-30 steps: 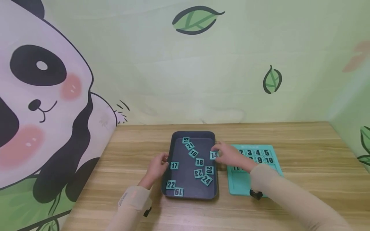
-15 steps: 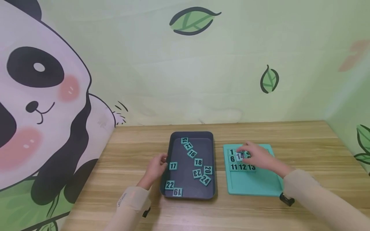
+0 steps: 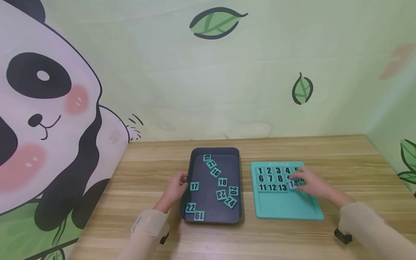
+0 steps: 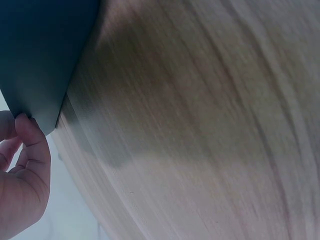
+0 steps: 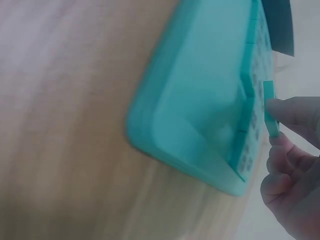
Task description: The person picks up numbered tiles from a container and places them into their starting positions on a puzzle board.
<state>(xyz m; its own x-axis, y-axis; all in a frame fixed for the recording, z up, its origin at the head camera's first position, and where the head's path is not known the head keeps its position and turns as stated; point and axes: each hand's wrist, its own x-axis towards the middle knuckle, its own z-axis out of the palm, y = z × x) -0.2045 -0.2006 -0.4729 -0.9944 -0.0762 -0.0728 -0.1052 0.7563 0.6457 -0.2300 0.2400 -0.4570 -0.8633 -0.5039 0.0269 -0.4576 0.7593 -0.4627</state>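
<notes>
In the head view, right of centre, the right hand (image 3: 313, 183) pinches tile 14 (image 3: 294, 184) between thumb and fingers, over the turquoise board (image 3: 286, 206), just right of tile 13 (image 3: 282, 187); whether it touches the board there I cannot tell; the same hand partly hides tiles 5, 9 and 10 (image 3: 302, 179); the board's lower part is bare; at lower centre lies the dark tray (image 3: 208, 202), holding loose number tiles (image 3: 222, 182), with 20, 23 and 24 crowded near its right wall and 22 beside 19 at its lower left; the left hand (image 3: 176, 187) grips the tray's left rim, fingers curled; both rest on the wooden table (image 3: 156, 159), before a green backdrop (image 3: 260, 72) with a painted panda (image 3: 89, 144) filling the left of the frame.

In the left wrist view, fingertips hold the tray's edge at far left; table grain fills the rest.

In the right wrist view, tile 14 stands edge-on in the pinch at right; the board slants through the centre, the tray's dark corner at upper right.
</notes>
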